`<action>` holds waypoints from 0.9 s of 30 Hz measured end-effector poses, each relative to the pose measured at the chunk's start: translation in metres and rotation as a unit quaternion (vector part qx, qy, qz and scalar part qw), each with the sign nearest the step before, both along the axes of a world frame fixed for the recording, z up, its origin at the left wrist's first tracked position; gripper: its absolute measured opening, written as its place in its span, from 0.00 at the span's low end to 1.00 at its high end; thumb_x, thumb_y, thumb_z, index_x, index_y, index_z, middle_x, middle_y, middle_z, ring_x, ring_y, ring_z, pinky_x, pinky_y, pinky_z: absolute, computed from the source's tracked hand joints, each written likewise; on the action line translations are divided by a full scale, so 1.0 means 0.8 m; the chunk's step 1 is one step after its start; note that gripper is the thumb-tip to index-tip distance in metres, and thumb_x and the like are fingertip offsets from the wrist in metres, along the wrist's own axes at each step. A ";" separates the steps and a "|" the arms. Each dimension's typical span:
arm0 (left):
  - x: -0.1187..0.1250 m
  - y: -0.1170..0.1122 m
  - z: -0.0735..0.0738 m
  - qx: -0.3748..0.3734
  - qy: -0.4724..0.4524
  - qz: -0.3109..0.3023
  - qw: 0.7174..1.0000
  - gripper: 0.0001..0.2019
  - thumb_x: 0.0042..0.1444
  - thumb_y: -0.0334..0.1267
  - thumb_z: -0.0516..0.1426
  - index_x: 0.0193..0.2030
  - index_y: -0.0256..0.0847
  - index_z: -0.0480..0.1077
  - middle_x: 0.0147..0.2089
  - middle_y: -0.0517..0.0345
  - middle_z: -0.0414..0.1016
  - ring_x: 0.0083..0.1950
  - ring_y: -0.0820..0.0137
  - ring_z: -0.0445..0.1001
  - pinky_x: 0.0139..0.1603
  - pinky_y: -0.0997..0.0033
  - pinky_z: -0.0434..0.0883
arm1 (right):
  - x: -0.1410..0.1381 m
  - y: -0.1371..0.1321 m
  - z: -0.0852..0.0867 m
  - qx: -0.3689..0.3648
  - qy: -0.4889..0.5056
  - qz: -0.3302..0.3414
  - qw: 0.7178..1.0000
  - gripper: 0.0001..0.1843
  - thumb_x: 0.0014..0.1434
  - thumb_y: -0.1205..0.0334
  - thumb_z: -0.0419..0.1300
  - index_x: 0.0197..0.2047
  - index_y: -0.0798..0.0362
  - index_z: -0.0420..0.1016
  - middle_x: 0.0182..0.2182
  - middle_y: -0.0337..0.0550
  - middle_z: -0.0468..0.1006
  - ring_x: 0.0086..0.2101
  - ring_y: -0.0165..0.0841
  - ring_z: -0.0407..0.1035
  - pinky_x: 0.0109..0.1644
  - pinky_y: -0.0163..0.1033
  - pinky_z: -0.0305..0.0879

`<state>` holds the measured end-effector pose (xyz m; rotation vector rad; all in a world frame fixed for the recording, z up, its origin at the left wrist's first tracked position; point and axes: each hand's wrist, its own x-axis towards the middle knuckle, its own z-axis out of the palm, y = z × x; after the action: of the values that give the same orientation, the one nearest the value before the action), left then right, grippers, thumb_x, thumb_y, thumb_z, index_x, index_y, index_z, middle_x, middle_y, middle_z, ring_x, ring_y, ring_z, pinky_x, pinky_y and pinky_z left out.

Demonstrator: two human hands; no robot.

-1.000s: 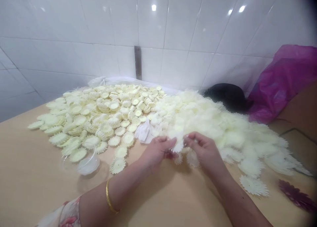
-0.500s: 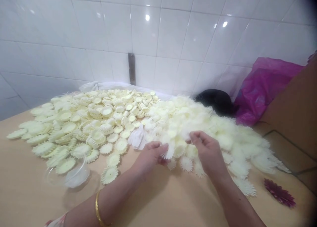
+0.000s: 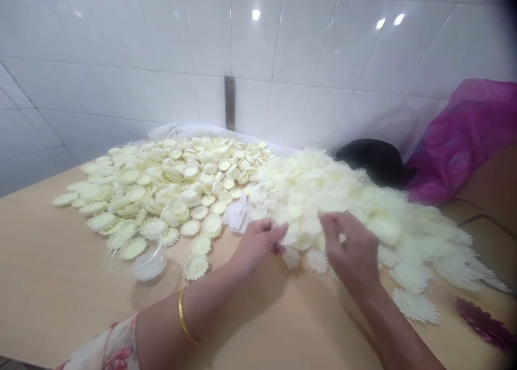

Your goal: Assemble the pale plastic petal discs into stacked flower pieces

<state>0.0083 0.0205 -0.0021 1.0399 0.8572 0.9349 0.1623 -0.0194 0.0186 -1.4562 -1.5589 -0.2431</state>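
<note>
Left hand (image 3: 258, 241): grip pinched shut on pale petal disc (image 3: 287, 234) at near edge of flat petal pile (image 3: 343, 203), keeping disc clear of pile. Right hand (image 3: 353, 251): just right of disc, fingers spread over pile, holding nothing visible. Cupped flower heap (image 3: 169, 187) left of both grips, kept apart on desk (image 3: 60, 284).

On the table (image 3: 60, 284), stacked discs (image 3: 169, 187) lie at ten o'clock, loose petal pieces (image 3: 363, 208) at two. A clear cup (image 3: 147, 259) sits at eight, a bag (image 3: 464, 138) behind at three.
</note>
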 end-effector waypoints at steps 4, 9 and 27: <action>-0.001 -0.004 0.001 0.027 0.006 0.004 1.000 0.21 0.44 0.49 0.60 0.17 0.38 0.54 0.17 0.67 0.56 0.18 0.79 0.62 0.24 0.75 0.61 | -0.015 -0.011 0.009 -0.099 0.083 0.098 0.987 0.14 0.59 0.55 0.51 0.28 0.53 0.71 0.24 0.40 0.72 0.26 0.31 0.65 0.29 0.34 0.60; -0.001 -0.004 -0.002 0.015 -0.009 -0.012 1.000 0.20 0.44 0.50 0.60 0.19 0.37 0.57 0.18 0.65 0.59 0.19 0.79 0.61 0.24 0.75 0.61 | -0.022 -0.011 0.008 -0.181 0.132 0.189 0.956 0.12 0.55 0.53 0.56 0.35 0.53 0.74 0.31 0.43 0.76 0.32 0.34 0.70 0.35 0.36 0.63; -0.001 -0.007 0.004 0.111 0.139 -0.064 0.982 0.14 0.49 0.44 0.57 0.21 0.38 0.61 0.21 0.60 0.66 0.25 0.74 0.66 0.30 0.72 0.62 | 0.016 0.002 0.018 -0.094 0.295 0.011 0.951 0.14 0.53 0.54 0.56 0.21 0.53 0.64 0.18 0.36 0.66 0.22 0.29 0.62 0.24 0.32 0.55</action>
<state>0.0072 0.0147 0.0014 1.4268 0.9177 0.7983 0.1749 -0.0179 0.0326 -1.4774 -1.1222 0.3415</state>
